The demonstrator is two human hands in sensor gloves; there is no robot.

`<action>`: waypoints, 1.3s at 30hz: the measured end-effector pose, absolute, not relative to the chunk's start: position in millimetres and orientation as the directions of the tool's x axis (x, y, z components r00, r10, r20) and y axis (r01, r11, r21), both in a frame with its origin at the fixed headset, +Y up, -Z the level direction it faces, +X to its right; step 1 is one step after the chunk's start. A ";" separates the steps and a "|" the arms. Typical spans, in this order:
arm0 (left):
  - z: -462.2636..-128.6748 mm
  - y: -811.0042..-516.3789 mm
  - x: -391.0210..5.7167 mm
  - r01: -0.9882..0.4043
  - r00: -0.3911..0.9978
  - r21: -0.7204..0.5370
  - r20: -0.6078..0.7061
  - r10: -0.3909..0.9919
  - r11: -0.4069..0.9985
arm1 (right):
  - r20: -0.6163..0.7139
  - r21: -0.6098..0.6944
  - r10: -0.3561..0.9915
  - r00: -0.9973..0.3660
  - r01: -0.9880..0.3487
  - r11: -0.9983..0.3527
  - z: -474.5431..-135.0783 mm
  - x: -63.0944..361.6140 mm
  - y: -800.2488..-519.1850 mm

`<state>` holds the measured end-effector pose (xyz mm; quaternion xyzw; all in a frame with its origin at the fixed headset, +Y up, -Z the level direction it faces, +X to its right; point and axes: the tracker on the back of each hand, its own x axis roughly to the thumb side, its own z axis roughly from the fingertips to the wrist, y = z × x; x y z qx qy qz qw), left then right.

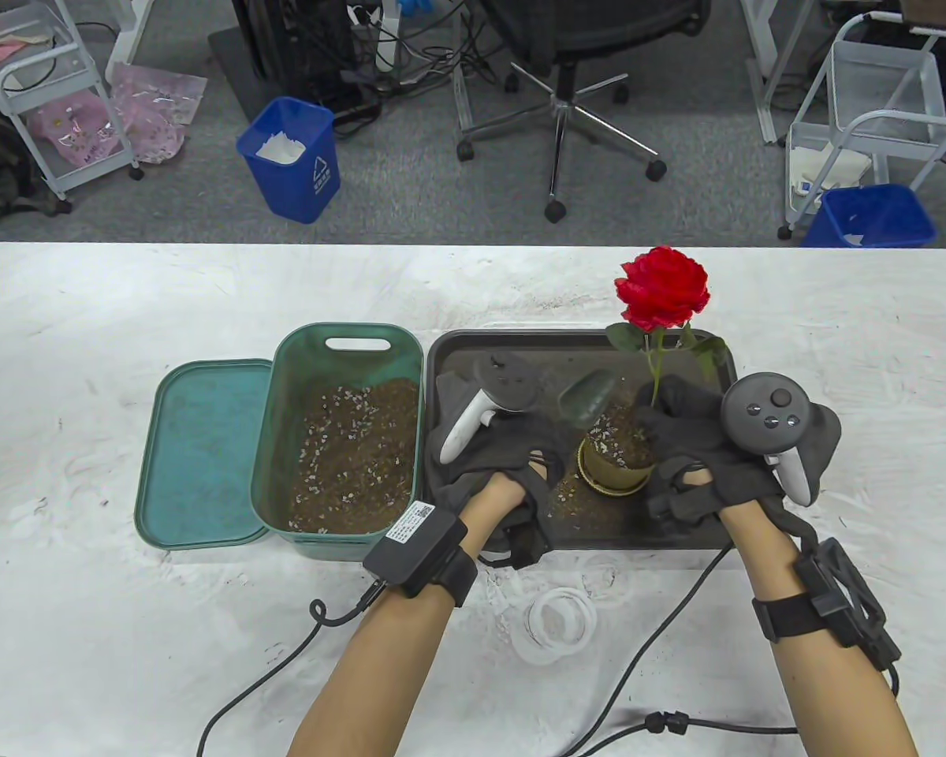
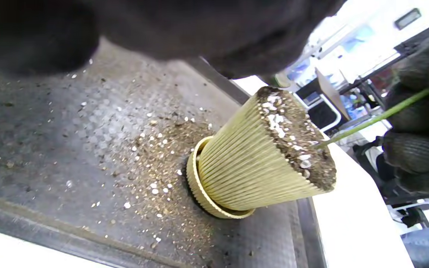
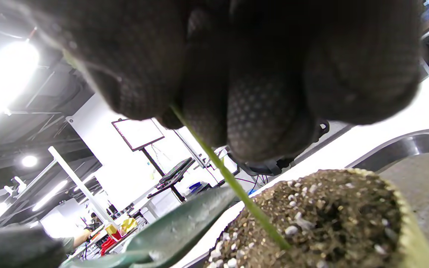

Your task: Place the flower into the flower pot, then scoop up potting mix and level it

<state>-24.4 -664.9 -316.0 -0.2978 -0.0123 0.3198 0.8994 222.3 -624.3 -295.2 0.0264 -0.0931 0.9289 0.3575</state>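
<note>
- The right hand (image 1: 690, 441) is pinching the flower (image 1: 662, 290) by its stem, standing in the flower pot (image 1: 613, 467) on the tray (image 1: 457, 355).
- The left hand (image 1: 504, 453) is holding the scoop (image 1: 590, 394) just beside the pot's rim.

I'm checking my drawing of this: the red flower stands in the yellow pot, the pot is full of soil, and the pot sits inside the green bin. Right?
Not quite. The yellow pot sits on the dark tray, beside the green bin, as the table view shows. The red flower does stand in it, with soil up to the rim.
</note>
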 end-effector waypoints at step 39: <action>-289.1 -660.8 13.4 -0.290 0.923 -0.465 0.094 0.372 0.837 | 0.114 -0.145 0.709 -0.696 -0.717 -0.681 -297.4 234.3 -627.7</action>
